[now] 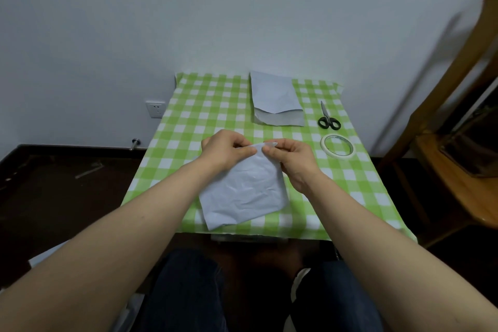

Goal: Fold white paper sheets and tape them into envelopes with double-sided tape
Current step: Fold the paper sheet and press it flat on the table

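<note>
**Both hands pinched the top of a folded sheet over a checked table**

A pale wall (188,8) filled the upper view, with a socket (155,109) low on it. Below it stood a table (204,105) under a green-and-white checked cloth. A wooden chair (458,143) stood just beside the table's right edge, apart from the work.

Near the front edge of the table was the folded white paper (244,191), creased, its lower part lying on the cloth and its upper corner lifted. The left hand (225,149) and the right hand (292,159) met at that upper corner, each closed in a pinch on the paper's edge. The wrists covered part of the sheet's top.

At the far side lay a stack of paper (275,100), its top sheet curled up. To its right lay scissors (327,117), closed, black handles toward the person. Nearer, well apart from the right hand, lay the roll of tape (338,147), flat on the cloth.
</note>
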Demonstrator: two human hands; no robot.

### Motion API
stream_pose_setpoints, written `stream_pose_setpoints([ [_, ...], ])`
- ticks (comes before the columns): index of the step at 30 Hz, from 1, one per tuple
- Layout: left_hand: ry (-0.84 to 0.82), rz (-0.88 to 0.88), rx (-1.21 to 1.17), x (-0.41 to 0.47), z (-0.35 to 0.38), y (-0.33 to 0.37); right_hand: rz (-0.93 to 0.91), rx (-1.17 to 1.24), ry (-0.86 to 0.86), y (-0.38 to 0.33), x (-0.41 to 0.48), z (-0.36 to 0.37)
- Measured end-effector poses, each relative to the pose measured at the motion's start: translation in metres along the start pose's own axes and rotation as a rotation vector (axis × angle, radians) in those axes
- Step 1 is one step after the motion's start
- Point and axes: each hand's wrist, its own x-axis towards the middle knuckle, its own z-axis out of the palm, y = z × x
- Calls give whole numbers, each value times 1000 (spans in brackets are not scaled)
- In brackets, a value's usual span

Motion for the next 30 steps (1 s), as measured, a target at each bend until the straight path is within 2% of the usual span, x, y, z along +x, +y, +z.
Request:
stream_pose_setpoints([
  [6, 10, 13, -35, -1, 0, -5, 37, 6, 30, -6, -3, 2],
  [12, -8, 13, -57, -3, 0, -4, -12, -172, 78, -12, -2, 4],
  [16, 4, 27, -44, -4, -1, -5, -39, -211, 3, -13, -7, 2],
  [30, -7, -2, -66, -3, -1, -4, -69, -198, 62, -9, -7, 1],
])
